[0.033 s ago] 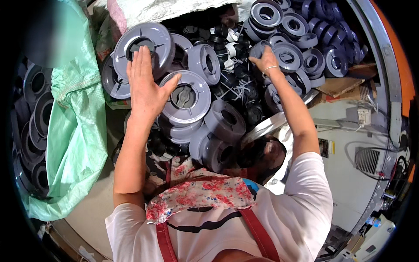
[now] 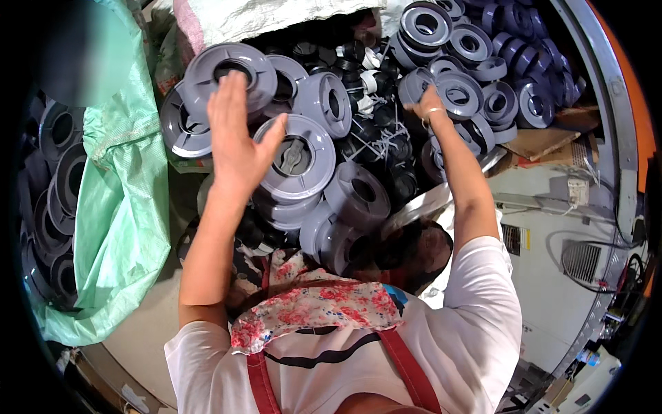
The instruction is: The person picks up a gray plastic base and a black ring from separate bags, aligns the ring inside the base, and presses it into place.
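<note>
My left hand [image 2: 234, 138] lies over the near edge of a large grey plastic flanged ring [image 2: 256, 67]. Its fingers are stretched out, with the thumb held apart. Just right of that thumb sits another grey flanged ring [image 2: 318, 160] with a grey insert in its centre, on top of more rings. Farther right, my right hand [image 2: 429, 109] has its fingers curled at the near rim of a smaller grey plastic ring [image 2: 412, 84]; the fingertips are partly hidden. Between the hands lies a heap of black plastic parts [image 2: 369, 131], some with white pieces and thin grey stems.
At the left, a green woven sack [image 2: 131, 207] stands beside more grey rings. A white woven sack [image 2: 276, 15] lies at the back. Several purple-grey rings [image 2: 520, 52] fill the back right, near cardboard [image 2: 541, 143]. A white cabinet [image 2: 538, 283] is at the right.
My right hand has drawn slightly nearer, and the small ring at its fingers has shifted with it. The large ring under my left hand has tilted a little; that hand is still stretched out.
</note>
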`<state>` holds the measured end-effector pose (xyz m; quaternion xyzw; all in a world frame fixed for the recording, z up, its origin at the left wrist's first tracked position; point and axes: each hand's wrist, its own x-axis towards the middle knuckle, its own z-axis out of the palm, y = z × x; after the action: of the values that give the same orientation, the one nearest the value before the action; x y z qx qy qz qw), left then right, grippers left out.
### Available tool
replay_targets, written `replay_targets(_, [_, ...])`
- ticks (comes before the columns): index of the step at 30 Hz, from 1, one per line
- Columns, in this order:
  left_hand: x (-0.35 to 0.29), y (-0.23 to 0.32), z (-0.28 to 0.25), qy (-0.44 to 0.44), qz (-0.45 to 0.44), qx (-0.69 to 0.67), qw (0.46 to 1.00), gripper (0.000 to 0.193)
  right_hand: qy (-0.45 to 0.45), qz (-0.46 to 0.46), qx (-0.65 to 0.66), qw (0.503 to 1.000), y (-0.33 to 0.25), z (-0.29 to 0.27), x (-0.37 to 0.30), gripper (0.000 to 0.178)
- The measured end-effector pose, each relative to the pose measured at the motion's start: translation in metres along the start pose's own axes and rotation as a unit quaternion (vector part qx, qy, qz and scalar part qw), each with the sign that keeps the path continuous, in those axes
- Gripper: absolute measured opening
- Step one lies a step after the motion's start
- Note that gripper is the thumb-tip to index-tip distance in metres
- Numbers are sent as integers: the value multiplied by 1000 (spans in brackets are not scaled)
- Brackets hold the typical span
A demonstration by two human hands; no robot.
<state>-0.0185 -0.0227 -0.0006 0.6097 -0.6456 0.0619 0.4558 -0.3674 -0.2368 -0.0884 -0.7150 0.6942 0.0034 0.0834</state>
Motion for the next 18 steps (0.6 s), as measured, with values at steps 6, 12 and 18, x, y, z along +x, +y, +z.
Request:
replay_targets(6, [-27,36,20,-169,-254,-438,846,47,-25,16,-19,999,-21,15,-29,85])
replay_targets(12, [-40,62,56,-186,-486,-602,606,50,106,-328,217,913,-68,-21,-134,84])
replay_targets(18, [-36,50,51,-178,-511,-641,545,40,80,-393,317,859,-86,-56,-171,86])
